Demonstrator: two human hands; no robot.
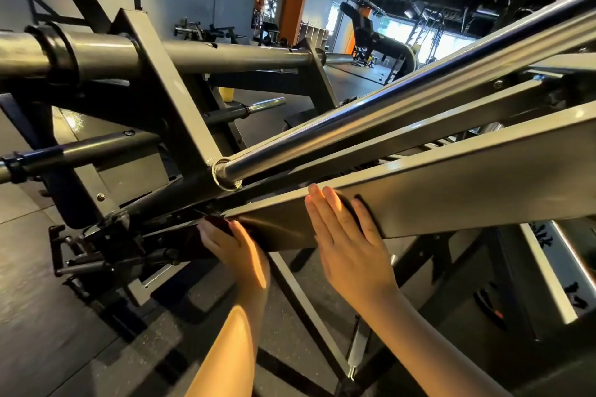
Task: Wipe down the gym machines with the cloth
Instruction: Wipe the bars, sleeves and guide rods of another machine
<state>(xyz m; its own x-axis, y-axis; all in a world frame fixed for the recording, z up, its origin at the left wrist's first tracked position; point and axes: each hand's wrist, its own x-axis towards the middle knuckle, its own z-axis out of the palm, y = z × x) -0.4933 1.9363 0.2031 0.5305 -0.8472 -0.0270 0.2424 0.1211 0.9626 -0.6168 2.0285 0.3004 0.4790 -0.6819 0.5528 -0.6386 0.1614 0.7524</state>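
A grey leg-press style machine fills the view. Its sloping flat grey beam runs from lower centre up to the right, under a chrome rail. My left hand is at the beam's lower end, its fingers curled round a dark maroon cloth pressed against the dark frame there. My right hand lies flat on the side of the beam with straight fingers. A dark patch sits on the beam beside those fingers; I cannot tell whether it is shadow or cloth.
A thick weight-loading bar crosses the upper left, with a shorter peg behind it. Black levers and pins cluster at lower left. Dark rubber floor lies below. More machines stand in the far room.
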